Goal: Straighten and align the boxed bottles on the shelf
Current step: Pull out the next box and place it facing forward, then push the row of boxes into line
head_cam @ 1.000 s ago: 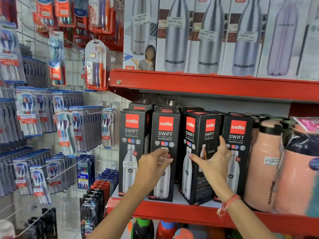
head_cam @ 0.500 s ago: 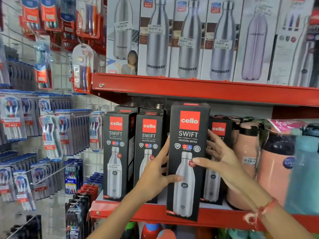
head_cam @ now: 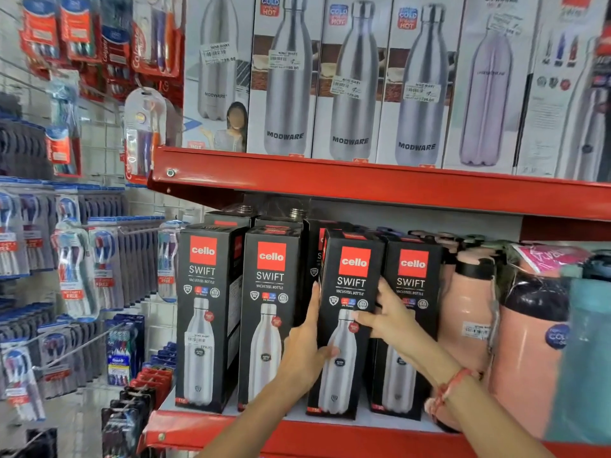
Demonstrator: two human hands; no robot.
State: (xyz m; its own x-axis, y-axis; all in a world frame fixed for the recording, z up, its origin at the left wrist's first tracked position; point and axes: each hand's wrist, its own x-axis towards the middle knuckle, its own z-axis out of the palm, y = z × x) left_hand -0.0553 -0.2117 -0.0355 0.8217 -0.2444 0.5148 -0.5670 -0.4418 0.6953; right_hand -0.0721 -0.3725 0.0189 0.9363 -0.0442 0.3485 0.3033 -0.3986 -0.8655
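Several black Cello Swift bottle boxes stand in a front row on the red shelf (head_cam: 297, 434). The third box (head_cam: 350, 279) stands upright, facing front, between the second box (head_cam: 269, 292) and the fourth box (head_cam: 413, 269). My left hand (head_cam: 307, 345) grips its left edge, thumb across the front. My right hand (head_cam: 386, 315) holds its right edge, fingers on the front. The first box (head_cam: 205, 292) stands at the left end. More boxes stand behind the row, partly hidden.
Pink flasks (head_cam: 466, 319) and a teal bottle (head_cam: 585, 358) crowd the shelf's right side. White Modware bottle boxes (head_cam: 350, 77) fill the upper shelf (head_cam: 363, 186). Toothbrush packs (head_cam: 76, 269) hang on a wire grid at left.
The third box was turned askew a second ago, then lifted forward in both hands. Now it stands back in the row, facing front, with both hands still on it.
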